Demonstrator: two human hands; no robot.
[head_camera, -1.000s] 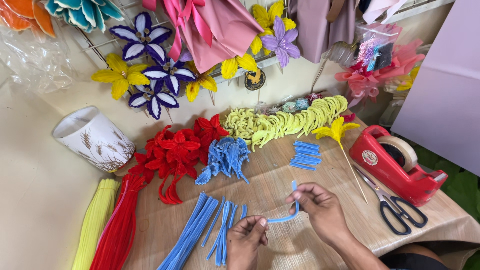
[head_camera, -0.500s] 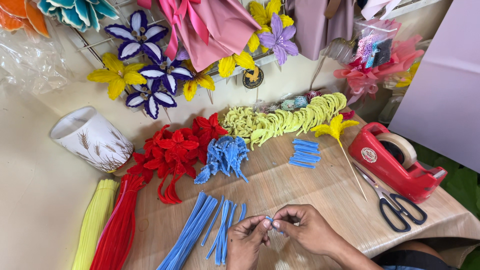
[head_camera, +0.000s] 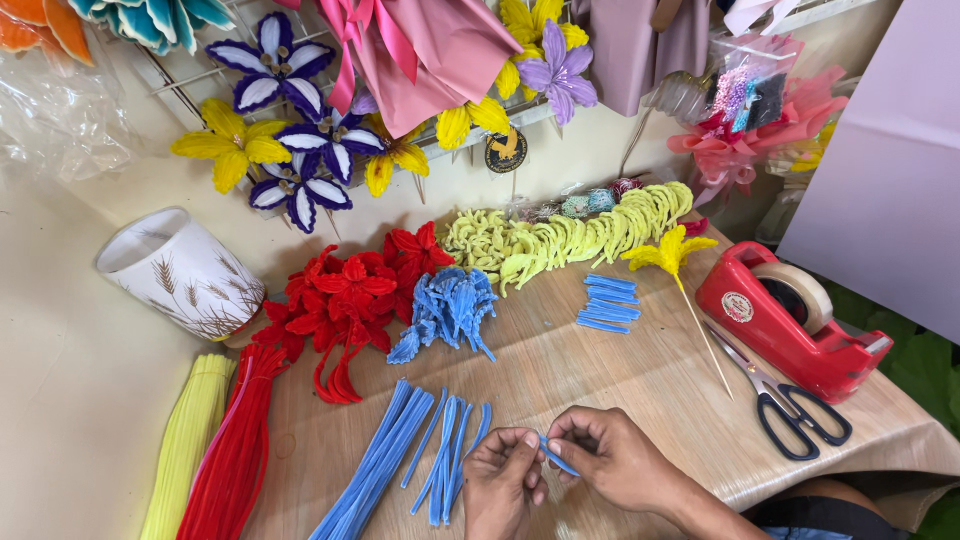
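While both hands meet low over the bench (head_camera: 640, 370):
Left hand (head_camera: 503, 478): pinches the blue stem (head_camera: 556, 461) (steadying it).
Right hand (head_camera: 612, 458): pinches the stem's other end, folding it.

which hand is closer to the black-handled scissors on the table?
Right. The right hand sits just left of the black-handled scissors, a gap between them. The left hand is farther left, beyond the right hand.

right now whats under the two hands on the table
Under the left hand and right hand lies bare wood-grain table. They pinch a folded blue pipe cleaner between them. Anything directly beneath the palms is covered.
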